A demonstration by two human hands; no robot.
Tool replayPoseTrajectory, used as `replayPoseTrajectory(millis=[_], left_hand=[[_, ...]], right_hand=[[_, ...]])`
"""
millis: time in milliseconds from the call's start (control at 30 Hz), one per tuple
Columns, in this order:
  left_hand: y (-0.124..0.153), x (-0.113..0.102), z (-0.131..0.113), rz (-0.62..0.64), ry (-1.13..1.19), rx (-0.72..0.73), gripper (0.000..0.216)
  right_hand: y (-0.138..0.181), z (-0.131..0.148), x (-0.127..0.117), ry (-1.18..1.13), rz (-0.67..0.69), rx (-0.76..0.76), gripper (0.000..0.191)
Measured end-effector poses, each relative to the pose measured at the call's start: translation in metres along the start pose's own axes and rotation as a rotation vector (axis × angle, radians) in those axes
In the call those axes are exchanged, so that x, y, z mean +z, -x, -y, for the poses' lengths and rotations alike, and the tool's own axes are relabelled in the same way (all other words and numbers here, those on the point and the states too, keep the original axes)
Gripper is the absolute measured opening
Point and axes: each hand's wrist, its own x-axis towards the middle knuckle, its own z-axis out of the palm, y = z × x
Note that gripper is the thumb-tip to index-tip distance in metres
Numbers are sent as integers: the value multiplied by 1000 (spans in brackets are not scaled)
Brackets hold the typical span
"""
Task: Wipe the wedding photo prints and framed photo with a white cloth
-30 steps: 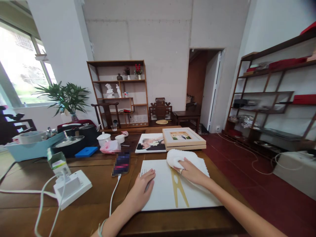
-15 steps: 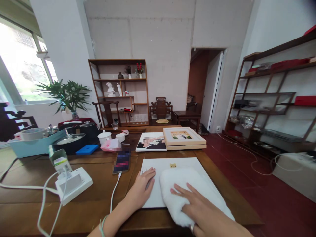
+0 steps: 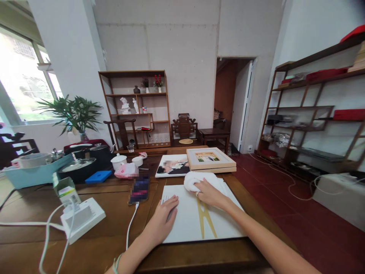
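Observation:
A flat white panel (image 3: pixel 182 224) lies on the wooden table in front of me, with a gold shape like two spread legs (image 3: pixel 205 220) on its face. On the panel's left edge my left hand (image 3: pixel 164 220) rests flat, fingers stretched out. My right hand (image 3: pixel 209 193) presses a bunched white towel (image 3: pixel 196 179) onto the far part of the panel, its fingers curled into the fabric. The towel and my right hand hide the upper part of the gold shape. Some of the towel spreads out to the right of the hand.
Beyond the panel lie a photo print (image 3: pixel 172 166) and stacked framed pictures (image 3: pixel 211 158). To the left are a phone (image 3: pixel 139 190) on a white cable, a white power strip (image 3: pixel 82 220), a blue box (image 3: pixel 98 176), a lidded pan (image 3: pixel 76 167) and a white lidded bowl (image 3: pixel 118 160).
My right hand has pushed the towel away from me to the panel's far side, bunching it and uncovering the gold legs. The left hand stays on the left edge.

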Motion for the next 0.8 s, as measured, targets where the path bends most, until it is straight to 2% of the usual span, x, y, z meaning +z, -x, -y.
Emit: replayPoseTrajectory(millis=[100, 267, 400, 467, 533, 633, 800], left_hand=[[0, 0, 0, -5, 7, 3, 33], [1, 2, 3, -36, 31, 13, 32], [0, 2, 3, -15, 16, 2, 33], [-1, 1, 2, 2, 10, -1, 33], [-1, 0, 1, 7, 11, -3, 33], [-2, -1, -1, 4, 21, -2, 34], [-2, 1, 0, 13, 5, 6, 35]], right_hand=[[5, 6, 0, 25, -1, -8, 36], [44, 39, 2, 42, 35, -40, 40], [76, 78, -1, 36, 164, -4, 40], [84, 92, -3, 37, 241, 8, 41], [83, 98, -3, 35, 240, 6, 40], [70, 90, 1, 45, 122, 9, 37], [29, 47, 9, 82, 27, -54, 44]])
